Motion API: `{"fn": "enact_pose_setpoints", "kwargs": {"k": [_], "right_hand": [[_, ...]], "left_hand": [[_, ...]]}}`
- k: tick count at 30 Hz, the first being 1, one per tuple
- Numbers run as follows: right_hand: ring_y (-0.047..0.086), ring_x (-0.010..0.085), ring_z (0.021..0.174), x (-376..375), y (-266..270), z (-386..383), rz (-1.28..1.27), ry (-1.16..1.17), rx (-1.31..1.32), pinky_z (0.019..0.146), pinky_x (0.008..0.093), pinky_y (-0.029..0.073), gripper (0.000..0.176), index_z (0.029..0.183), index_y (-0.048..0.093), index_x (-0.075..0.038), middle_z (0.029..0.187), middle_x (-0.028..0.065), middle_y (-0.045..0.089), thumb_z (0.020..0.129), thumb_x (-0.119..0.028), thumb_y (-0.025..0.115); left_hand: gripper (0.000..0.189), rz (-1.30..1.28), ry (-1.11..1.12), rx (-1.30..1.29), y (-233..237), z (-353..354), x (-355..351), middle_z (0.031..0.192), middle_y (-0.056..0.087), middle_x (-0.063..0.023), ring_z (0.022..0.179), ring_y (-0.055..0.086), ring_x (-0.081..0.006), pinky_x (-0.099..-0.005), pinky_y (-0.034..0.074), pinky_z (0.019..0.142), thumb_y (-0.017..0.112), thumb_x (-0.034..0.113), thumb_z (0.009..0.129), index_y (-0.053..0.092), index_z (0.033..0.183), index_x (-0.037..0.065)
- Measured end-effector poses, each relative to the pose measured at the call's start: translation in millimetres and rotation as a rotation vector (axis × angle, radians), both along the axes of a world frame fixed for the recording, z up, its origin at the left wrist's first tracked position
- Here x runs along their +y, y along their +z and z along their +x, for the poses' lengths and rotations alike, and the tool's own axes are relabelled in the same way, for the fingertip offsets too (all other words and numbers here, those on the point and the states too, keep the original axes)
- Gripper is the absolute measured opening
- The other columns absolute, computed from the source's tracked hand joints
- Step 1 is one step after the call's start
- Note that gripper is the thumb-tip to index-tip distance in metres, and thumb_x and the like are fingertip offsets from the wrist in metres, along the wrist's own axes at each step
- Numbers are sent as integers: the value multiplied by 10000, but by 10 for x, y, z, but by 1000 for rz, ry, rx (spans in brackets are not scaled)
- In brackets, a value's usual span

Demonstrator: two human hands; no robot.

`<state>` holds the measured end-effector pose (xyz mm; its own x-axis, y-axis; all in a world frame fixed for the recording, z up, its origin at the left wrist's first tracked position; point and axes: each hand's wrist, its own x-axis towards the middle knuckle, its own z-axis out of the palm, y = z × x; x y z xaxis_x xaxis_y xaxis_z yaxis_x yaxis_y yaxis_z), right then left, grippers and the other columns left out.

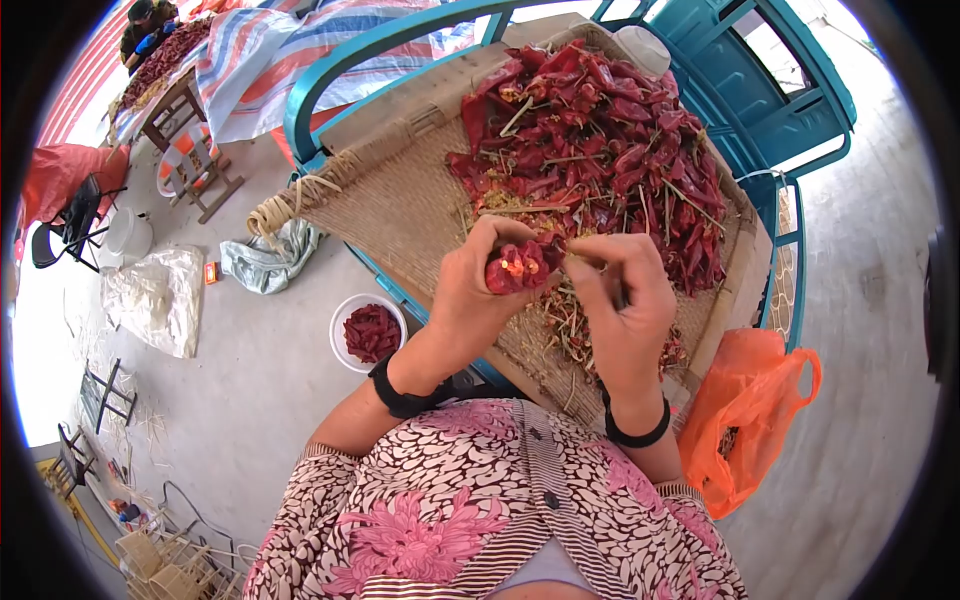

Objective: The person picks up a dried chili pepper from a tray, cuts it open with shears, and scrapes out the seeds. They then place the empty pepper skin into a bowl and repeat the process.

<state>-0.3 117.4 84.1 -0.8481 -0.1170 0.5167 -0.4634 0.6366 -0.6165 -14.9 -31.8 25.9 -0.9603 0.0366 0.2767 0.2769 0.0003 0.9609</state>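
Observation:
My left hand [478, 285] is wrapped round a dried red chili pepper [518, 268], which looks torn, with pale orange inside showing. Beside it, my right hand [630, 285] pinches at the pepper's right end with thumb and forefinger; whether a stem sits between those fingertips is too small to tell. Both hands are above a woven mat [400, 190] on a blue cart. Beyond them lies a big heap of dried red chili peppers [620, 140]. Below my right hand are scattered stems and bits [570, 335] on the mat.
A white bucket [339, 345] holding red peppers stands on the floor at the left. An orange plastic bag [745, 420] hangs at the cart's right corner. The blue cart rail [380, 55] curves along the far left. Another person [150, 35] is near more peppers.

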Motion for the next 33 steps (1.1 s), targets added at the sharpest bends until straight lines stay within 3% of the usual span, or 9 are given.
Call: {"fn": "enact_pose_setpoints", "kwargs": {"k": [1, 7, 16, 20, 23, 25, 29, 32, 33], "right_hand": [[621, 144, 721, -54, 27, -8, 6, 14, -15, 644, 244, 492, 213, 991, 662, -44, 871, 63, 631, 790, -34, 732], [642, 143, 762, -60, -33, 5, 11, -62, -143, 660, 267, 506, 202, 991, 658, -29, 860, 76, 651, 800, -39, 724], [449, 38, 660, 145, -2, -69, -581, 109, -771, 604, 199, 385, 191, 989, 606, -2, 776, -49, 543, 896, -155, 673], [455, 49, 691, 134, 36, -58, -520, 117, -713, 604, 219, 388, 186, 975, 587, -9, 791, -36, 536, 900, -159, 668], [485, 93, 697, 100, 10, -19, -316, 83, -544, 605, 241, 404, 145, 945, 574, -30, 835, 9, 560, 896, -136, 659], [524, 144, 701, 105, -81, -7, -54, 36, -330, 615, 264, 430, 110, 929, 561, -46, 867, 51, 578, 886, -97, 649], [569, 241, 713, 58, -147, -47, 97, 75, -39, 630, 303, 467, 140, 932, 539, -51, 901, 102, 582, 843, -8, 638], [577, 256, 698, 25, -204, -30, 129, 107, -6, 613, 314, 476, 175, 941, 535, -49, 894, 96, 583, 824, 25, 641], [578, 243, 688, 31, -238, -37, 109, 127, -28, 603, 310, 475, 176, 941, 535, -48, 890, 85, 585, 825, 27, 643]], "left_hand": [[370, 0, -6, -19, 1, 6, 2, 958, 609, -28, 873, 584, -94, -255, 489, 777, 798, 67, 749, 568, 1038, 45], [347, 216, -95, -126, -79, 16, 26, 957, 577, 4, 881, 549, -82, -242, 472, 787, 775, 15, 752, 566, 1027, 46], [311, 232, -189, -74, -96, 18, -27, 984, 595, 1, 925, 565, -83, -246, 468, 831, 756, -7, 766, 607, 1034, 44], [367, 358, -237, -135, 17, 73, -51, 993, 619, -13, 957, 581, -96, -250, 468, 837, 734, -20, 784, 622, 1126, 54], [416, 142, -135, 89, -146, -1, -30, 934, 620, -50, 904, 598, -194, -307, 474, 794, 745, 8, 750, 630, 1141, 91], [420, -36, -120, 192, -161, -31, -72, 957, 624, -51, 907, 599, -180, -289, 473, 793, 737, -32, 736, 630, 1129, 65], [376, -237, -68, 296, -263, -17, -30, 964, 625, -72, 892, 597, -208, -294, 469, 769, 720, -70, 708, 631, 1056, 43], [273, -156, -106, 222, -282, 0, -33, 950, 609, -46, 888, 575, -170, -285, 454, 762, 704, -73, 747, 609, 982, 30], [253, -23, -212, 43, -258, 18, -56, 930, 599, -37, 874, 565, -152, -284, 450, 764, 712, -43, 762, 607, 978, 35]]}}
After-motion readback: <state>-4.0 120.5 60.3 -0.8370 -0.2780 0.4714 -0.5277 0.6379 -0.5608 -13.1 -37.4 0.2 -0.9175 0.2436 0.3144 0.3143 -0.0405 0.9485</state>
